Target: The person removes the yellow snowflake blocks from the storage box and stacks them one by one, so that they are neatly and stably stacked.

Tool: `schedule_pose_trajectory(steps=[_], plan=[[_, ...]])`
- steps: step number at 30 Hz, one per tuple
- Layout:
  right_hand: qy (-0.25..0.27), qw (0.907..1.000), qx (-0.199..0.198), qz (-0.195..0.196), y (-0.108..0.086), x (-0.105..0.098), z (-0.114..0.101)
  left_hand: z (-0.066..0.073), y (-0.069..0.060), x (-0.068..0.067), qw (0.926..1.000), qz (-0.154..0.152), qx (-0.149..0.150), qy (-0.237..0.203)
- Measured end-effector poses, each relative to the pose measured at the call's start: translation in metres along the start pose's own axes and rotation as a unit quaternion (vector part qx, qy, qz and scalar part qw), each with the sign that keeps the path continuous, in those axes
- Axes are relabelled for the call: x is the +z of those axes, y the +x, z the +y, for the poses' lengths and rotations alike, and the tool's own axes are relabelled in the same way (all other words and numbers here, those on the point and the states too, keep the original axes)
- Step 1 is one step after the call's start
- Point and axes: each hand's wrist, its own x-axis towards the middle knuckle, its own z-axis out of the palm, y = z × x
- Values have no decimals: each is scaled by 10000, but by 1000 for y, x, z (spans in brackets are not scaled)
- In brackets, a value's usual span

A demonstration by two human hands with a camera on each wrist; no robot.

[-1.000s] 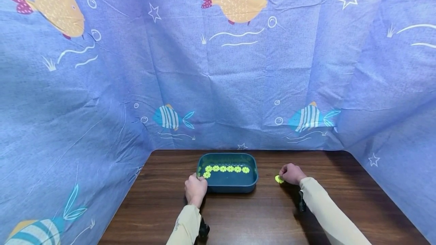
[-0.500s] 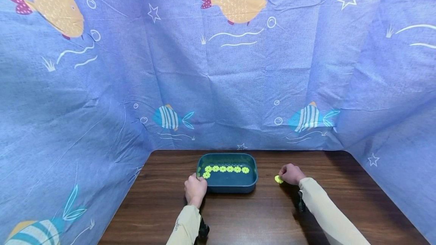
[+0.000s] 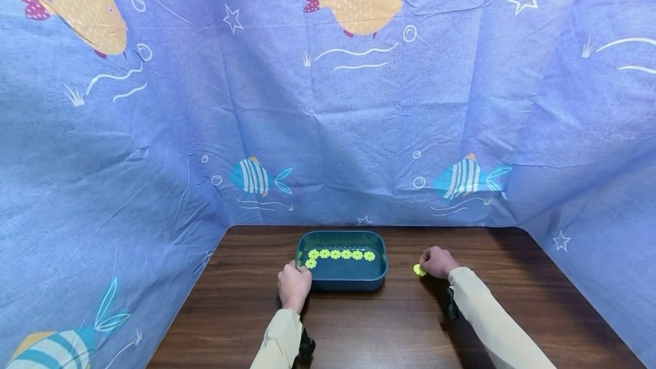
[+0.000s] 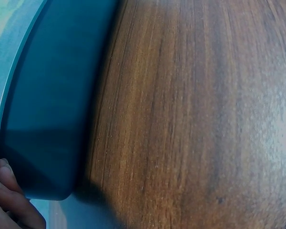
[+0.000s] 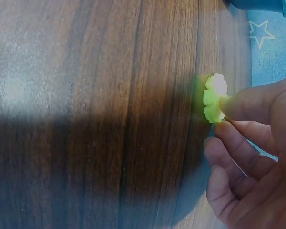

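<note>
In the head view a dark teal rectangular tray [image 3: 348, 285] sits on the wooden table. My left hand [image 3: 294, 285] grips its near left corner; in the left wrist view the curled fingers [image 4: 16, 205] meet the end of the tray wall [image 4: 52, 109]. Inside the tray, several yellow-green flower-shaped pieces [image 3: 346, 254] form a row along the back, with one in front of the row's left end. To the right of the tray, my right hand [image 3: 439, 262] pinches another flower-shaped piece [image 5: 215, 98] between thumb and fingers, low over the table.
The brown wooden table [image 3: 353, 329] reaches back to a blue fish-print curtain [image 3: 359, 130], which also hangs at both sides. Dark wrist devices [image 3: 306, 344] sit at the cuffs of the pale sleeves [image 3: 494, 312].
</note>
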Motion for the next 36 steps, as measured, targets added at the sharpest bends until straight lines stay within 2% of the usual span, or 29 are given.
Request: schedule_pose_trajectory(steps=[14,19,24,31,33,36], plan=[[-91,9999,42,-80,1,-1,-2,2,2,0,10000,14,-38,47],[-205,9992,-114,320,4,1,-8,1,1,-1,9999,-33,-85,77],[-156,9964,-262,789,10,-2,-43,-2,1,-1,9999,20,-75,144],[-343,9874,-879,1271,20,-3,-109,-2,1,-1,9999,36,-8,117],[-454,9849,-1103,1256,24,2,-125,-2,1,0,9999,29,-7,120],[-637,9845,-1399,845,28,15,-143,-2,1,1,9999,10,-13,111]])
